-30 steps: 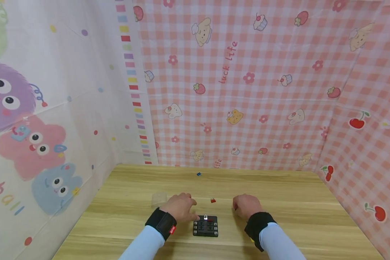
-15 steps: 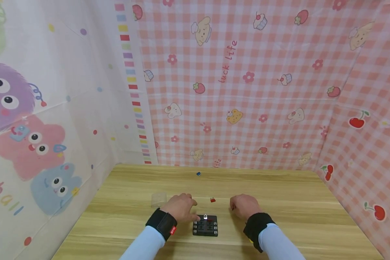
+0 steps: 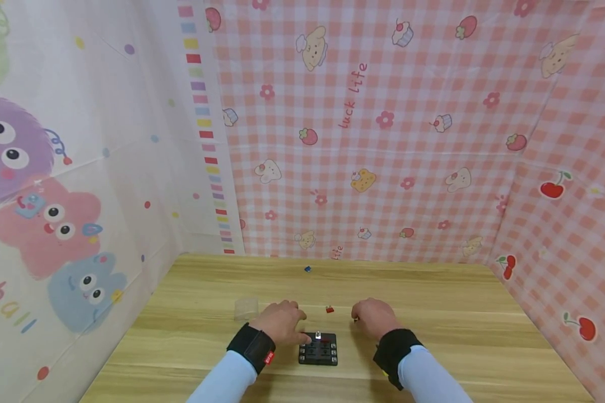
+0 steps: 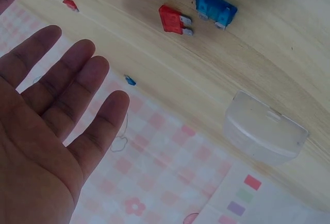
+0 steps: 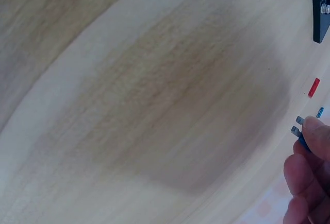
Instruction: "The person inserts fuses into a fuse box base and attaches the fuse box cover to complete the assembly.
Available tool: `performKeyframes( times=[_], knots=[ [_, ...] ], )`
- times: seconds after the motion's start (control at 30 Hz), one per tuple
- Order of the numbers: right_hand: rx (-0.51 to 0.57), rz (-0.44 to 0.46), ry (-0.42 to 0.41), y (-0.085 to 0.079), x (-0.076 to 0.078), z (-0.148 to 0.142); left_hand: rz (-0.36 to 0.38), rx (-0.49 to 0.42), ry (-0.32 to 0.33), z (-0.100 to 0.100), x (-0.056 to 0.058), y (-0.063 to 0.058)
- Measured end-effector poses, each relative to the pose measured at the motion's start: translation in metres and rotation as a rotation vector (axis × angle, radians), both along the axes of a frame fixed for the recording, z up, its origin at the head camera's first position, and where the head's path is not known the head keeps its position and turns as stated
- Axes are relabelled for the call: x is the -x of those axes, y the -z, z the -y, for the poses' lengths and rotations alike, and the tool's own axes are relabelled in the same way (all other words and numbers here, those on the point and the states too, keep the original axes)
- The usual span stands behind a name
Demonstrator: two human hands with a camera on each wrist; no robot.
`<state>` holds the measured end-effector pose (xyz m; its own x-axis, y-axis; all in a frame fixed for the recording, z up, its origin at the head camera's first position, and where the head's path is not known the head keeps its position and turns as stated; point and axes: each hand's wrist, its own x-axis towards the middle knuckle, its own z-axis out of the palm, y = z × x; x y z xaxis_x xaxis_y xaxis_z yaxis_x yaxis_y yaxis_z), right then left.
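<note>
Cover lies near loose, extended left fingers, 1 red fuse between them and right fingers pinching 1 blue fuse.

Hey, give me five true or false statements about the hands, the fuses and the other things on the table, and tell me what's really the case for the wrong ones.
1. The right hand pinches a blue fuse. True.
2. A clear cover and a black fuse block lie on the table. True.
3. The left hand grips the clear cover. False: the cover lies apart from its fingers.
4. In the head view, another blue fuse lies farther back than a red fuse. True.
5. The black fuse block lies farther back than that red fuse. False: it lies nearer the person.
</note>
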<state>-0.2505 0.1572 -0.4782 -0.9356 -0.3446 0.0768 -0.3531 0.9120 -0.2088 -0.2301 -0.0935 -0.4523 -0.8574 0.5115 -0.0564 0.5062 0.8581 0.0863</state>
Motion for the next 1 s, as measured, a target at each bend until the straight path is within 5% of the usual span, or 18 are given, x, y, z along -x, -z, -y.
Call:
performKeyframes(
  times=[1.0],
  knots=[
    [0.066,-0.038,-0.059,-0.023,-0.007,0.031,0.052,0.024,0.027,-0.008,-0.005,0.015]
  ],
)
